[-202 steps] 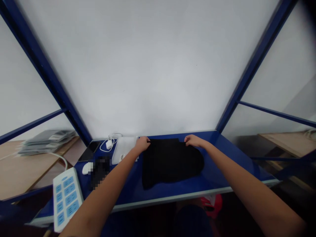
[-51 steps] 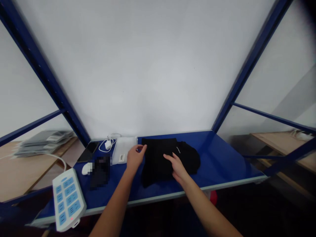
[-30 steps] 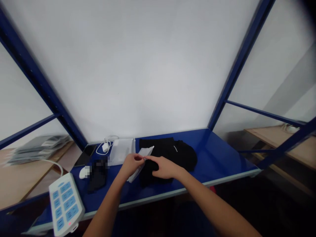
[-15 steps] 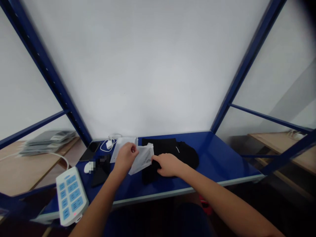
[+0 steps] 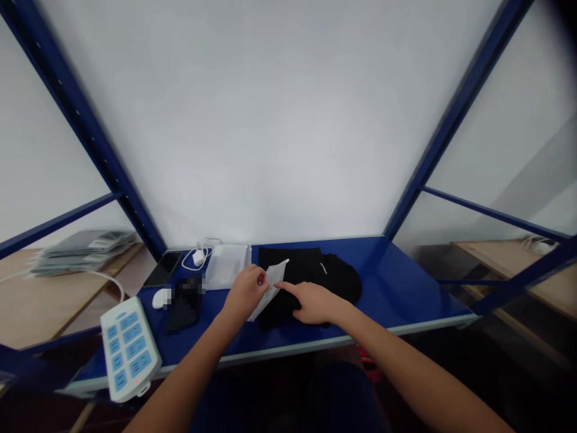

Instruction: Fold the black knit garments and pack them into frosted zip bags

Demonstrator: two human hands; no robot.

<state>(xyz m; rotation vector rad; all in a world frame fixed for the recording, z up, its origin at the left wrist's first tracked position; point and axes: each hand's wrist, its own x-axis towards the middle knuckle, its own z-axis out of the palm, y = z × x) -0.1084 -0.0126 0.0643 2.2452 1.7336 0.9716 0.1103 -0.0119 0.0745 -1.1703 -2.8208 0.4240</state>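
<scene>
My left hand (image 5: 247, 293) is closed in a pinch on the edge of a translucent white plastic bag (image 5: 265, 300), which hangs tilted over a folded black garment (image 5: 331, 279). The garment lies flat and carries a small white print; its exact kind I cannot tell. My right hand (image 5: 315, 302) is above the garment with its index finger stretched out to the bag's right edge. Its thumb stands apart from that finger, and the other fingers are curled under. A stack of similar plastic bags (image 5: 228, 264) lies behind my left hand.
On the blue table (image 5: 406, 288) at left are a white mouse (image 5: 160, 298), a crumpled black item (image 5: 186, 310), a dark tablet-like slab (image 5: 163, 269) and a white charger (image 5: 198, 257). A power strip (image 5: 130, 349) sits at the front left corner. Blue posts frame both sides.
My left hand has moved right with the bag, which now shows narrower and turned more edge-on. The right index finger has straightened along the bag's edge.
</scene>
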